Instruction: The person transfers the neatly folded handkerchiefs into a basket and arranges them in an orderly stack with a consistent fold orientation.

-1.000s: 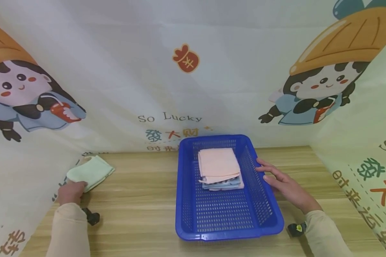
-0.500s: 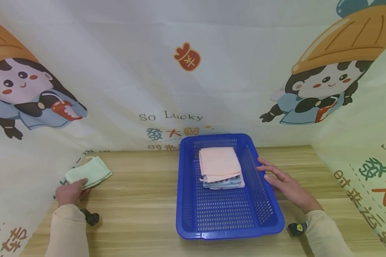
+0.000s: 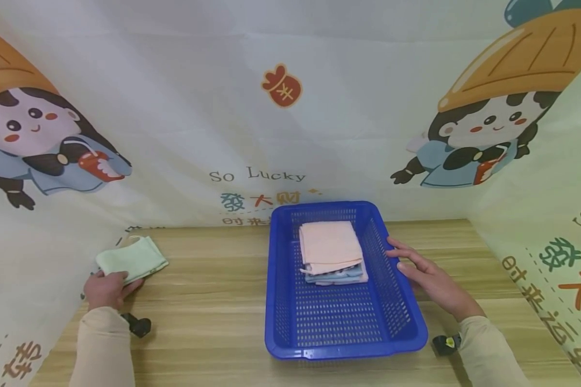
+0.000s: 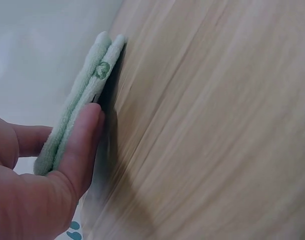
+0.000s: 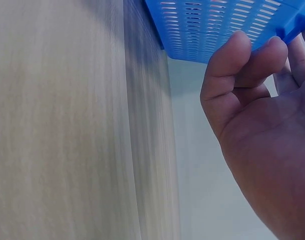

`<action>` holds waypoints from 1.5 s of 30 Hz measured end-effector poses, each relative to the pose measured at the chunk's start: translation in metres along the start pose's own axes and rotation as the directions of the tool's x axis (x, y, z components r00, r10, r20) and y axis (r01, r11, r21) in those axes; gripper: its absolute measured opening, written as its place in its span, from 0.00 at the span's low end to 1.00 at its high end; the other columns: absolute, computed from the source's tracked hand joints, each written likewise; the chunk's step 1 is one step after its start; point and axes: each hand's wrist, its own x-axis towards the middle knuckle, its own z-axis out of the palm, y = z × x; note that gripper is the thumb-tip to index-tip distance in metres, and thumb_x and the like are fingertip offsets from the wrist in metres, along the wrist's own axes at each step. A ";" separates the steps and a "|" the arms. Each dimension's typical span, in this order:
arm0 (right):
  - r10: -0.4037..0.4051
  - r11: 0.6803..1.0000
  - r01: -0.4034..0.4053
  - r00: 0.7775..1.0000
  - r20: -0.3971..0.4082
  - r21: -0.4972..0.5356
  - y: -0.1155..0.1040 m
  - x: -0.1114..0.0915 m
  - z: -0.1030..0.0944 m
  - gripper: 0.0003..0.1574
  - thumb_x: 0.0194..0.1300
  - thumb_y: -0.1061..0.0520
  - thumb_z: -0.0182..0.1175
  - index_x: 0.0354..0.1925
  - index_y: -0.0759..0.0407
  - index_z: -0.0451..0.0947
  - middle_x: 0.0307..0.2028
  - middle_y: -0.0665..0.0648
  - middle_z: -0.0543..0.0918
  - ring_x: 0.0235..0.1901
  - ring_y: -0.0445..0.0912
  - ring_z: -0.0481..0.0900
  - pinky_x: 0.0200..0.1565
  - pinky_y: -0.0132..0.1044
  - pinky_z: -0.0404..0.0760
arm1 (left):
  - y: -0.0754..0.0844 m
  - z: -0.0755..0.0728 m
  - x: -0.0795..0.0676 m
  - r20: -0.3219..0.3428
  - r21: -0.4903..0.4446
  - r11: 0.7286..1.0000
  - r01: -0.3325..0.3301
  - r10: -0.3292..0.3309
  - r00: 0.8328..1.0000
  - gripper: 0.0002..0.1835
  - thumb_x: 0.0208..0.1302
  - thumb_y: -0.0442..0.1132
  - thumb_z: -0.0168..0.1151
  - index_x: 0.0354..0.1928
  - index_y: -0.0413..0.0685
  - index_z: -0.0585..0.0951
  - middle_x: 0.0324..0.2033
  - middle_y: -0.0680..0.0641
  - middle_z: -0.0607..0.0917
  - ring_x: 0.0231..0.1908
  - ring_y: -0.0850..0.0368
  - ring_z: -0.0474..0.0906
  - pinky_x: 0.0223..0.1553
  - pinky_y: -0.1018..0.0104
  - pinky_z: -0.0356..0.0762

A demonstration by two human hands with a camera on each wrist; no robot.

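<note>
At the left of the table, my left hand [image 3: 105, 290] pinches a folded pale green towel [image 3: 135, 259] by its near edge. The left wrist view shows the towel [image 4: 87, 90] tilted on edge close over the wood, thumb on one side and fingers on the other. A blue plastic basket [image 3: 281, 352] stands right of the middle. Inside its far half lies a stack of folded cloths, a pale pink towel [image 3: 330, 244] on top and a blue patterned cloth [image 3: 336, 275] beneath. My right hand [image 3: 436, 285] holds the basket's right rim, some fingers curled against the outer wall.
A printed backdrop [image 3: 184, 107] with cartoon figures encloses the wooden table [image 3: 208, 301] at the back and both sides. The green towel lies near the left backdrop corner. Dark wrist cameras sit on both wrists.
My left fingers have slipped under the green towel and now show below its near edge, with the thumb on top. The towel has shifted slightly left. My right hand and the basket stay put.
</note>
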 end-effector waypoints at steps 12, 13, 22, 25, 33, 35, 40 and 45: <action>0.016 0.999 -0.017 1.000 -0.017 -0.029 -0.002 -0.001 0.001 0.29 0.81 0.44 0.46 0.73 0.51 0.66 0.83 0.50 0.43 0.78 0.70 0.51 0.54 0.44 0.88 | 0.003 -0.005 -0.002 -0.033 -0.071 0.997 -0.030 0.028 0.999 0.42 0.73 0.30 0.46 0.82 0.47 0.38 0.81 0.43 0.48 0.29 0.72 0.79 0.48 0.72 0.86; 0.015 0.999 -0.015 1.000 -0.016 -0.028 -0.003 -0.001 0.001 0.29 0.81 0.44 0.46 0.73 0.52 0.66 0.83 0.51 0.43 0.78 0.70 0.51 0.54 0.43 0.88 | 0.004 -0.005 -0.002 -0.036 -0.078 0.996 -0.031 0.029 0.999 0.42 0.73 0.31 0.46 0.82 0.47 0.38 0.81 0.43 0.48 0.30 0.72 0.80 0.48 0.72 0.86; 0.004 1.000 -0.004 1.000 -0.010 -0.015 -0.002 -0.001 0.001 0.30 0.82 0.44 0.46 0.73 0.53 0.65 0.83 0.51 0.42 0.78 0.71 0.49 0.53 0.40 0.88 | 0.016 -0.002 -0.010 -0.042 -0.186 0.982 -0.024 0.017 0.999 0.37 0.75 0.33 0.43 0.82 0.54 0.46 0.73 0.54 0.61 0.64 0.59 0.70 0.49 0.70 0.86; 0.003 1.000 -0.003 1.000 -0.009 -0.015 -0.002 -0.001 0.001 0.30 0.82 0.44 0.46 0.73 0.53 0.65 0.83 0.51 0.42 0.78 0.70 0.49 0.53 0.40 0.88 | 0.017 -0.003 -0.011 -0.039 -0.220 0.975 -0.019 0.010 0.999 0.36 0.76 0.33 0.43 0.81 0.57 0.46 0.74 0.55 0.60 0.67 0.58 0.68 0.49 0.69 0.87; 0.006 1.000 -0.006 1.000 -0.011 -0.015 -0.001 -0.001 0.002 0.29 0.81 0.44 0.46 0.73 0.52 0.65 0.84 0.51 0.42 0.78 0.70 0.48 0.53 0.40 0.88 | 0.020 -0.005 -0.015 0.032 -0.369 0.929 -0.022 0.036 0.999 0.34 0.76 0.32 0.46 0.77 0.63 0.50 0.81 0.51 0.51 0.72 0.54 0.64 0.51 0.64 0.86; 0.008 1.000 -0.009 1.000 -0.011 -0.015 -0.001 -0.001 0.002 0.29 0.81 0.44 0.46 0.73 0.52 0.65 0.84 0.51 0.42 0.78 0.70 0.49 0.53 0.40 0.88 | 0.020 -0.004 -0.017 0.041 -0.386 0.922 -0.024 0.043 0.998 0.34 0.76 0.31 0.48 0.75 0.63 0.52 0.80 0.51 0.51 0.72 0.53 0.64 0.52 0.63 0.86; 0.011 1.000 -0.012 1.000 -0.011 -0.017 -0.002 -0.001 0.003 0.30 0.81 0.43 0.46 0.73 0.52 0.65 0.84 0.50 0.42 0.78 0.70 0.49 0.54 0.41 0.88 | 0.020 -0.004 -0.025 0.057 -0.426 0.904 -0.045 0.077 0.995 0.33 0.74 0.29 0.53 0.72 0.63 0.55 0.78 0.52 0.55 0.66 0.53 0.71 0.51 0.62 0.87; 0.009 1.000 -0.009 1.000 -0.014 -0.002 -0.002 -0.001 0.003 0.30 0.81 0.44 0.46 0.73 0.53 0.65 0.83 0.49 0.42 0.78 0.69 0.49 0.52 0.38 0.88 | 0.025 -0.003 -0.033 0.072 -0.475 0.877 -0.072 0.120 0.990 0.30 0.70 0.26 0.57 0.64 0.62 0.60 0.76 0.52 0.58 0.47 0.57 0.83 0.50 0.62 0.87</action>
